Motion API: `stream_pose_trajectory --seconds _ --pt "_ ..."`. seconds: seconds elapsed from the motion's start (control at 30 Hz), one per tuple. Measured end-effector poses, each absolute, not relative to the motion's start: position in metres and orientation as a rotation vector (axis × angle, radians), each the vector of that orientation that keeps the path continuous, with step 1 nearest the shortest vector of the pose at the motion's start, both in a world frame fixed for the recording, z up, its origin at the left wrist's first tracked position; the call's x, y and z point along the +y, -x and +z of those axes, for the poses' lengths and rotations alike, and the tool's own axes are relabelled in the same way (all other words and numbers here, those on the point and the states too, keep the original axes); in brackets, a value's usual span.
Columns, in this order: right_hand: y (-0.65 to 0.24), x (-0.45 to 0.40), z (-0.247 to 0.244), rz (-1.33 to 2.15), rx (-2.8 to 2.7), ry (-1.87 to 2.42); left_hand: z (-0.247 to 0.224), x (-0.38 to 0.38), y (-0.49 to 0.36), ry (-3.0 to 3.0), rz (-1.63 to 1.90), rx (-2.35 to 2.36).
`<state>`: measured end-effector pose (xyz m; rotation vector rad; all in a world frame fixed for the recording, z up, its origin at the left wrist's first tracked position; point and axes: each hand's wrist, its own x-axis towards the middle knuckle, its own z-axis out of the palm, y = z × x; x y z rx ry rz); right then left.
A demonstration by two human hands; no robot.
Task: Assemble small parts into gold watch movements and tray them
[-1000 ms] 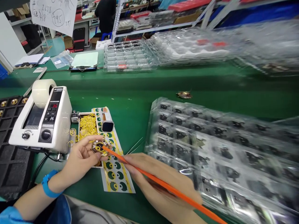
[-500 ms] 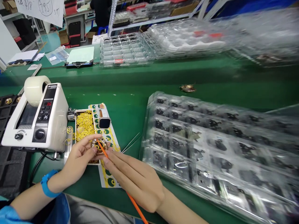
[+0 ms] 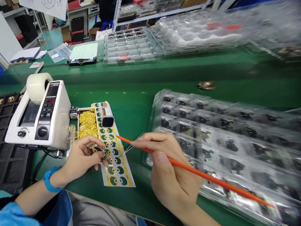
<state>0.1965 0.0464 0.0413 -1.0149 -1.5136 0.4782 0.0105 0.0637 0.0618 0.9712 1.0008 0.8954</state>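
Observation:
My left hand (image 3: 81, 160) pinches a small round gold part (image 3: 96, 150), probably a watch movement, partly hidden by my fingers. My right hand (image 3: 170, 163) grips a thin orange rod (image 3: 188, 167), and its pointed end rests in the air above a printed sheet of yellow and green circles (image 3: 116, 163). Fine steel tweezers (image 3: 131, 144) lie just beyond my right fingers, their tips over the sheet. A blue band (image 3: 50, 179) circles my left wrist.
Left of the sheet stand a small tray of yellow rings (image 3: 87, 124), a square-faced watch (image 3: 107, 121) and a white tape dispenser (image 3: 39, 113). Black foam trays (image 3: 10, 99) lie far left, clear blister trays (image 3: 211, 147) right, a gold part (image 3: 206, 85) beyond.
My right hand has moved right and away from my left hand. The orange rod's tip has come off the round part and now points up and left above the sheet.

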Motion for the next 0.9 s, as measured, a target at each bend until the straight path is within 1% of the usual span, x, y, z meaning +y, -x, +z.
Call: stream_pose_trajectory --seconds 0.1,0.2,0.37,0.47,0.77,0.9 --pt "-0.195 0.048 0.043 0.554 -1.491 0.977 0.062 0.063 -0.01 -1.0 0.867 1.007" --pt "-0.189 0.048 0.047 0.587 -1.574 0.961 0.061 0.063 -0.011 -0.983 0.918 1.016" --pt "-0.173 0.045 0.045 0.356 -1.735 0.964 0.062 0.06 -0.016 -0.993 0.985 0.95" --pt "-0.169 0.047 0.039 0.31 -1.725 1.04 0.061 0.056 -0.018 -1.084 1.007 0.939" --pt "-0.169 0.053 0.036 0.436 -1.716 1.163 0.051 0.049 -0.017 -1.232 0.932 0.989" --pt "-0.169 0.056 0.036 0.533 -1.691 1.133 0.051 0.048 -0.018 -1.247 0.925 1.004"
